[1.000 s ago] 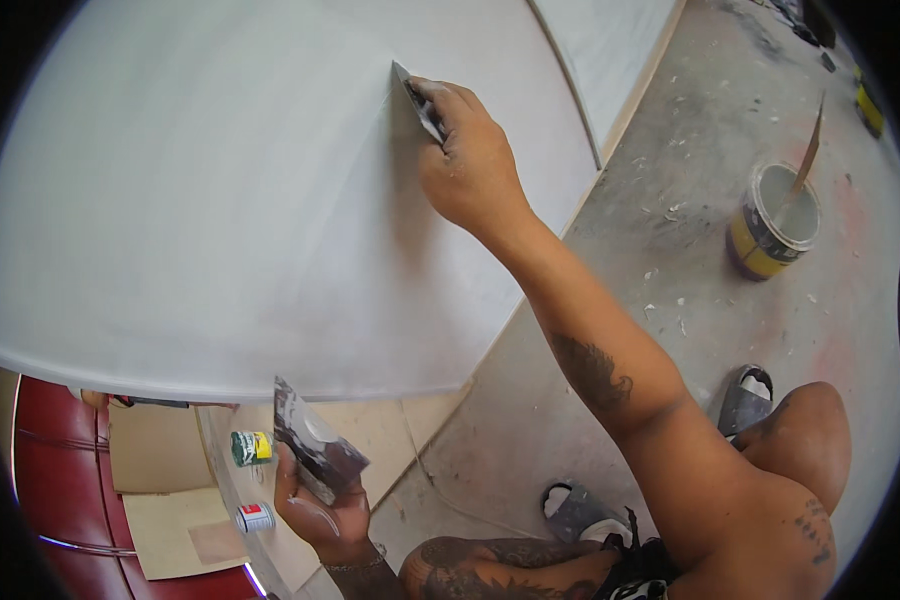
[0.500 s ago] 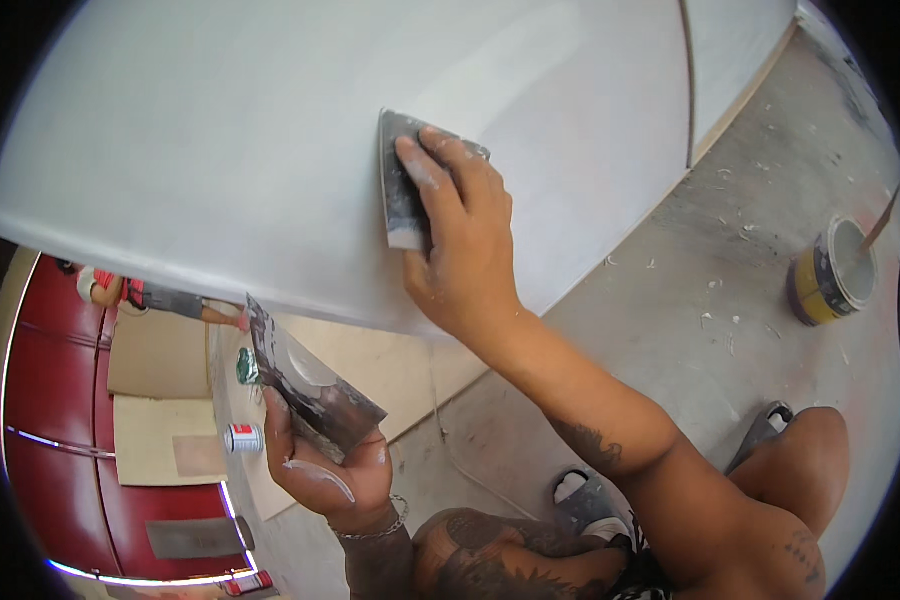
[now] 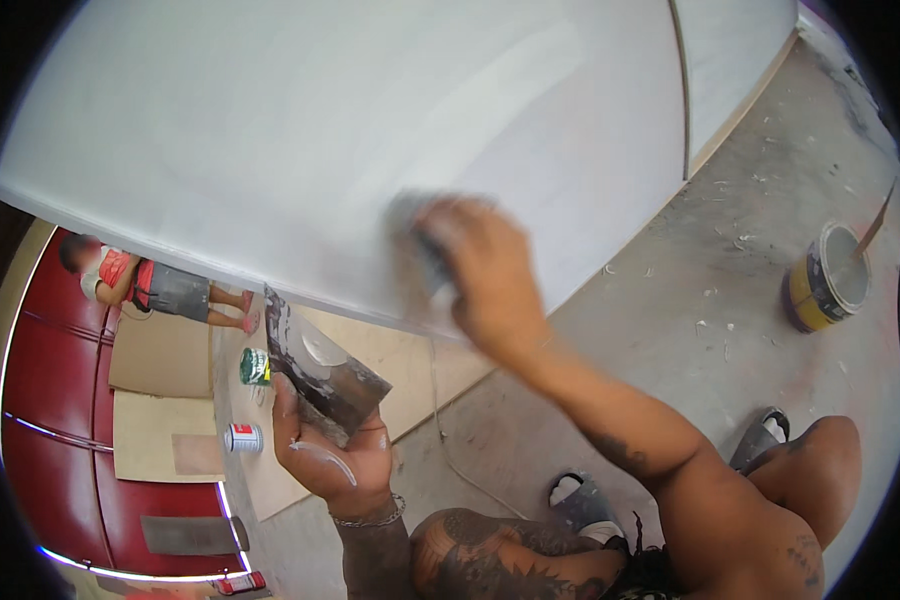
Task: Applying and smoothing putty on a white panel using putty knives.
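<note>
A large white panel [image 3: 270,150] fills the upper part of the head view. My right hand [image 3: 500,285] is closed around a dark, flat putty spreader [image 3: 420,240] near the panel's lower edge. Motion smears its fingers and the blade, so I cannot tell whether the blade touches. Below that edge, my left hand [image 3: 345,455] grips a second dark, flat putty spreader [image 3: 355,390], tilted, with pale putty smeared on its face. A whitish streak runs across the left palm.
An open yellow-and-dark can [image 3: 808,295] with a stick [image 3: 878,220] in it stands on the grey floor [image 3: 690,290] at right. A green can [image 3: 254,367] and a white-and-red can [image 3: 243,438] stand at left. Another person [image 3: 175,290] stands beyond, near boards [image 3: 160,350] and a red wall [image 3: 50,400].
My right hand has swept down and slightly right with its spreader, toward the panel's lower edge. The left hand has barely shifted. More of the other person shows now.
</note>
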Demonstrator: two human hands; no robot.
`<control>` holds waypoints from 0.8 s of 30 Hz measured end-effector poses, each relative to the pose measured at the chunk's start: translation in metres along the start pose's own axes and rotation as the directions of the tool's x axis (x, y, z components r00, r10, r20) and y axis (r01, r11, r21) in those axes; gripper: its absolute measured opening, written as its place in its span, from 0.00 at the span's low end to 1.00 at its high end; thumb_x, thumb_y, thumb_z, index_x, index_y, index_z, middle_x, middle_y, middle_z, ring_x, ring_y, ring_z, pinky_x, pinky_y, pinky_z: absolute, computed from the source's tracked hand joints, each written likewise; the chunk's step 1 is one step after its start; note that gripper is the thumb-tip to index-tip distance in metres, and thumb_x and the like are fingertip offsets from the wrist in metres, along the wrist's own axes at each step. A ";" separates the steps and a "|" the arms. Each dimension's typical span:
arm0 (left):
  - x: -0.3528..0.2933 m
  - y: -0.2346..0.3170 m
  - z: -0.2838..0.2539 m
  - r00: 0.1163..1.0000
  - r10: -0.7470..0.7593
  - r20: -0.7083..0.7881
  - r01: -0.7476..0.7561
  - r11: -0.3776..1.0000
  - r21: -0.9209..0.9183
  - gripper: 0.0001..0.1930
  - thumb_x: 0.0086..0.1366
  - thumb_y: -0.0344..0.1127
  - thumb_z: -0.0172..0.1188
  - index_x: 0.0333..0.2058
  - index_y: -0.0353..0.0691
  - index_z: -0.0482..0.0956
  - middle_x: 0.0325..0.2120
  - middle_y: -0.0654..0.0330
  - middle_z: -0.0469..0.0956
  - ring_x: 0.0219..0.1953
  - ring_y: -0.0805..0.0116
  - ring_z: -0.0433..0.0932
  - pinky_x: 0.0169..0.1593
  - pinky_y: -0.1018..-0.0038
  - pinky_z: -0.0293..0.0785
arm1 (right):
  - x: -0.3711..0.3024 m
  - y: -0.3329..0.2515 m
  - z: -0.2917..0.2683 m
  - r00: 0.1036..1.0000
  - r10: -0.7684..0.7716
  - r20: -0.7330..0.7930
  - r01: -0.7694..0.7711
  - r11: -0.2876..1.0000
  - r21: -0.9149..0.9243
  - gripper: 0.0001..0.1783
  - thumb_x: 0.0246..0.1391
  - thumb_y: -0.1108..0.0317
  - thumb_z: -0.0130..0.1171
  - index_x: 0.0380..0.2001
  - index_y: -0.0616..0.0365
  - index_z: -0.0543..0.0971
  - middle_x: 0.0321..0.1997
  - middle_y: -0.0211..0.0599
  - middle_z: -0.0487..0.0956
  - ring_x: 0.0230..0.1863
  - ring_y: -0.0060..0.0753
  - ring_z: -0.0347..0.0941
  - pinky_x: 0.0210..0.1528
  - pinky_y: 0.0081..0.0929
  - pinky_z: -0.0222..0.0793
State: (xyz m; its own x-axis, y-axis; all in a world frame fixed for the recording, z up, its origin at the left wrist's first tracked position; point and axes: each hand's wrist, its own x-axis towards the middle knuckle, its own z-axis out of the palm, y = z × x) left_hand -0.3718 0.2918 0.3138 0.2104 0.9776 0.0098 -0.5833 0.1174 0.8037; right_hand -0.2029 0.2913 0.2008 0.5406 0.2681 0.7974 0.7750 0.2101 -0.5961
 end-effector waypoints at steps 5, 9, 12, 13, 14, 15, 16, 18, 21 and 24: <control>-0.004 0.002 0.003 0.997 -0.023 0.074 0.018 0.998 0.066 0.22 0.67 0.40 0.51 0.58 0.40 0.68 0.44 0.63 0.79 0.34 0.75 0.80 0.28 0.76 0.80 | 0.085 0.084 -0.089 0.905 0.131 -0.404 -0.168 0.984 -0.057 0.26 0.41 0.80 0.50 0.50 0.66 0.72 0.48 0.52 0.74 0.50 0.52 0.70 0.54 0.37 0.67; -0.004 -0.002 0.006 0.993 -0.032 0.115 0.023 0.997 0.077 0.24 0.67 0.40 0.51 0.60 0.39 0.65 0.47 0.65 0.78 0.33 0.78 0.79 0.27 0.78 0.79 | 0.113 0.096 -0.105 0.838 0.463 -0.290 -0.428 0.886 0.180 0.27 0.50 0.76 0.46 0.56 0.62 0.71 0.54 0.50 0.75 0.52 0.41 0.73 0.55 0.30 0.67; 0.000 -0.001 -0.002 0.997 -0.032 0.069 0.028 0.997 0.069 0.21 0.67 0.40 0.52 0.56 0.40 0.69 0.42 0.64 0.79 0.32 0.76 0.79 0.25 0.78 0.76 | 0.111 0.109 -0.089 0.921 0.148 -0.360 -0.164 0.986 -0.016 0.26 0.44 0.77 0.49 0.51 0.62 0.74 0.51 0.50 0.76 0.49 0.48 0.73 0.53 0.33 0.68; 0.004 0.002 -0.011 0.993 -0.060 0.099 0.054 0.997 0.056 0.19 0.66 0.40 0.54 0.54 0.40 0.71 0.44 0.62 0.79 0.39 0.71 0.79 0.37 0.73 0.77 | 0.110 0.107 -0.083 0.926 0.035 -0.375 -0.045 0.999 -0.017 0.26 0.39 0.78 0.51 0.47 0.64 0.76 0.49 0.53 0.75 0.48 0.56 0.72 0.53 0.39 0.69; 0.006 0.006 -0.018 0.990 -0.075 0.120 0.069 0.996 0.050 0.18 0.65 0.40 0.56 0.51 0.41 0.73 0.45 0.60 0.78 0.45 0.67 0.78 0.48 0.67 0.78 | 0.106 0.091 -0.073 0.937 0.051 -0.346 -0.059 0.998 -0.013 0.26 0.38 0.78 0.51 0.47 0.64 0.76 0.49 0.52 0.75 0.49 0.56 0.71 0.54 0.39 0.68; 0.007 0.008 -0.020 0.991 -0.073 0.111 0.068 0.996 0.052 0.18 0.65 0.40 0.56 0.51 0.41 0.73 0.45 0.60 0.78 0.45 0.67 0.78 0.48 0.67 0.78 | 0.100 0.078 -0.064 0.947 0.053 -0.316 -0.064 0.998 -0.026 0.27 0.36 0.78 0.52 0.47 0.64 0.75 0.50 0.51 0.75 0.50 0.56 0.70 0.54 0.40 0.68; 0.007 0.010 -0.021 0.991 -0.076 0.109 0.070 0.996 0.058 0.17 0.65 0.40 0.56 0.51 0.41 0.74 0.45 0.60 0.78 0.45 0.67 0.78 0.49 0.68 0.78 | 0.093 0.065 -0.054 0.950 0.022 -0.313 -0.040 0.998 -0.052 0.29 0.37 0.80 0.51 0.49 0.62 0.75 0.51 0.50 0.75 0.51 0.53 0.71 0.54 0.36 0.68; 0.007 0.008 -0.017 0.992 -0.074 0.099 0.068 0.996 0.060 0.17 0.65 0.40 0.56 0.51 0.41 0.74 0.46 0.60 0.78 0.45 0.67 0.78 0.49 0.68 0.77 | 0.080 0.041 -0.035 0.958 -0.007 -0.287 -0.006 0.999 -0.045 0.32 0.36 0.81 0.50 0.52 0.60 0.74 0.52 0.49 0.74 0.53 0.51 0.70 0.56 0.35 0.66; 0.004 0.000 -0.001 0.996 0.010 -0.084 -0.008 1.000 0.024 0.12 0.67 0.39 0.54 0.44 0.40 0.74 0.30 0.59 0.79 0.28 0.71 0.77 0.22 0.77 0.74 | 0.061 0.006 -0.010 0.983 -0.011 -0.182 0.009 1.000 -0.014 0.34 0.33 0.75 0.59 0.52 0.62 0.71 0.55 0.45 0.72 0.54 0.51 0.67 0.55 0.42 0.61; 0.003 0.001 0.002 0.999 -0.042 -0.009 0.041 0.999 -0.027 0.13 0.68 0.39 0.52 0.45 0.39 0.74 0.31 0.58 0.79 0.28 0.68 0.78 0.24 0.74 0.76 | 0.046 -0.019 0.013 0.992 -0.043 -0.122 0.042 0.999 -0.011 0.36 0.33 0.74 0.62 0.53 0.61 0.71 0.56 0.44 0.71 0.56 0.47 0.66 0.56 0.41 0.59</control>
State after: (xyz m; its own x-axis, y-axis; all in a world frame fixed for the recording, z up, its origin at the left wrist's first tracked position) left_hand -0.3702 0.2944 0.3162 0.2271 0.9734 -0.0291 -0.5947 0.1623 0.7874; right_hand -0.1964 0.3120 0.2477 0.5428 0.1422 0.8278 0.8005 0.2108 -0.5611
